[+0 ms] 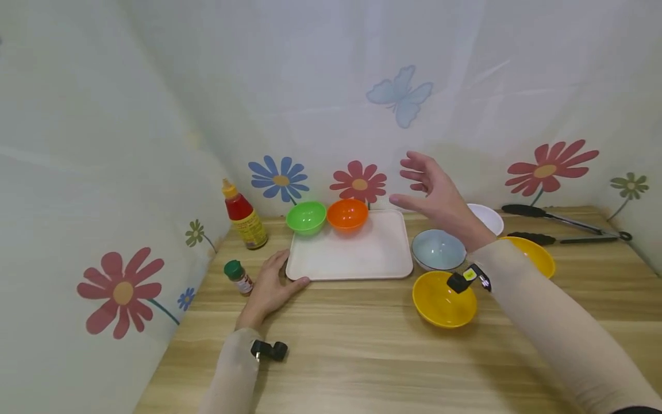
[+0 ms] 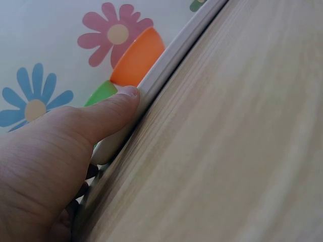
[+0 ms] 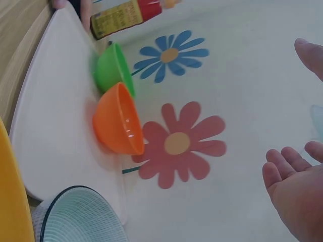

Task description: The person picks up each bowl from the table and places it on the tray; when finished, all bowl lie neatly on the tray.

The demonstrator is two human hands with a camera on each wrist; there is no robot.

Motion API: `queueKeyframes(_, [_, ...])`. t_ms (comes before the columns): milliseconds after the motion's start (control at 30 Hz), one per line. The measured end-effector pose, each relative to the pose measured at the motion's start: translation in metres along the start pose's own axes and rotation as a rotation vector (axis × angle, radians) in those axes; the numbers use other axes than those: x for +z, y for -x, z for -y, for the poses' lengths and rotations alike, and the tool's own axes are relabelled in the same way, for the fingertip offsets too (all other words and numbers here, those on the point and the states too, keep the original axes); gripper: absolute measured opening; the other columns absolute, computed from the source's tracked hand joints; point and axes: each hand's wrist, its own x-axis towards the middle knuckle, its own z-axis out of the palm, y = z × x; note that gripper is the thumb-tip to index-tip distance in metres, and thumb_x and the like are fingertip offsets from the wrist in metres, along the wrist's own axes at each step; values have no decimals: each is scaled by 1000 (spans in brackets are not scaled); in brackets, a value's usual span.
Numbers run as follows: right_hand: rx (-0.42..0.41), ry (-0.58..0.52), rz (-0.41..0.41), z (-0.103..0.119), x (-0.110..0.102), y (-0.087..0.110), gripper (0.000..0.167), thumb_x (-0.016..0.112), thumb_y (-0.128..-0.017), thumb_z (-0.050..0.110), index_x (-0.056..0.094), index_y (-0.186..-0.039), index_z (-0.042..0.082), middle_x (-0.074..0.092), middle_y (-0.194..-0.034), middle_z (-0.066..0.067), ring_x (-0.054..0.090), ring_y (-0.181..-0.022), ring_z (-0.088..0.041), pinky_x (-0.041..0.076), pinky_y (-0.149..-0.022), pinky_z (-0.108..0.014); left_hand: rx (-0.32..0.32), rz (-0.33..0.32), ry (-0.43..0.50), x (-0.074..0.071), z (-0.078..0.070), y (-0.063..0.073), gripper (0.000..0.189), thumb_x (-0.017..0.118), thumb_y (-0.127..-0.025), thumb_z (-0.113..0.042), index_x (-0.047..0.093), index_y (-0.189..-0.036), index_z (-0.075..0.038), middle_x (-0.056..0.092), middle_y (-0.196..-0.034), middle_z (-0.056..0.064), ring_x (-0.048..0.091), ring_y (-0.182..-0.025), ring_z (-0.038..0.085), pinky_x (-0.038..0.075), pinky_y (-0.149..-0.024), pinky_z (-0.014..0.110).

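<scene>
Tray (image 1: 357, 256) on the surface (image 1: 357, 345), with green bowl (image 1: 307, 218) and orange bowl (image 1: 347, 216) at back left; seemingly mid-loading; touching near-left corner with relaxed left hand (image 1: 269, 287); spreading right hand (image 1: 439, 195) wide, empty, midair; next, probably grasp blue bowl (image 1: 438, 250) just beside; tongs (image 1: 524, 210) visible from head view, absent from both wrist views.

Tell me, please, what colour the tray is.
The tray is white, seen best in the head view.

The orange bowl (image 1: 347, 217) looks glossy plastic, the tray (image 1: 357, 256) smooth, the table (image 1: 362, 351) wood-grained.
</scene>
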Motion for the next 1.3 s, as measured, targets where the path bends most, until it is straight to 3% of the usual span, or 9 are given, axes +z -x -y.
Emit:
queueKeyframes(133, [-42,-11,-16,11,-9,16,96,88,-98,21,31,-175,24,44,-174,-2,47,-157,-24,39,-131,-56,-9,3,-1,-1,3,2,103,83,-95,-62,41,-172,-9,38,-177,19,34,-164,44,30,-134,66])
queueKeyframes(367, [-119,-28,-67,23,-25,47,97,86,-97,7,31,-175,23,44,-175,-5,47,-158,-26,45,-123,-24,-26,0,7,-3,4,2,103,83,-96,-63,40,-172,-9,38,-177,17,35,-164,42,31,-134,64])
queueKeyframes(533, [-154,-48,-79,23,-35,72,97,83,-94,-6,33,-174,20,45,-173,-9,48,-155,-22,44,-121,-18,-28,0,-1,-5,6,0,104,82,-96,-65,40,-172,-10,38,-177,17,35,-164,42,31,-134,64])
queueKeyframes(867, [-152,-81,-73,0,-41,124,103,83,-87,-18,34,-173,13,46,-170,-11,50,-151,-16,43,-118,-15,-6,-13,7,-7,6,-3,105,82,-95,-66,39,-173,-10,39,-176,17,35,-163,42,31,-134,64])
queueKeyframes(1300, [-22,-68,-76,-51,-31,186,101,81,-91,-16,32,-174,14,48,-169,-8,51,-150,-7,41,-118,-10,-9,11,5,-1,-1,1,103,84,-96,-61,40,-172,-7,39,-176,19,36,-163,44,31,-134,65])
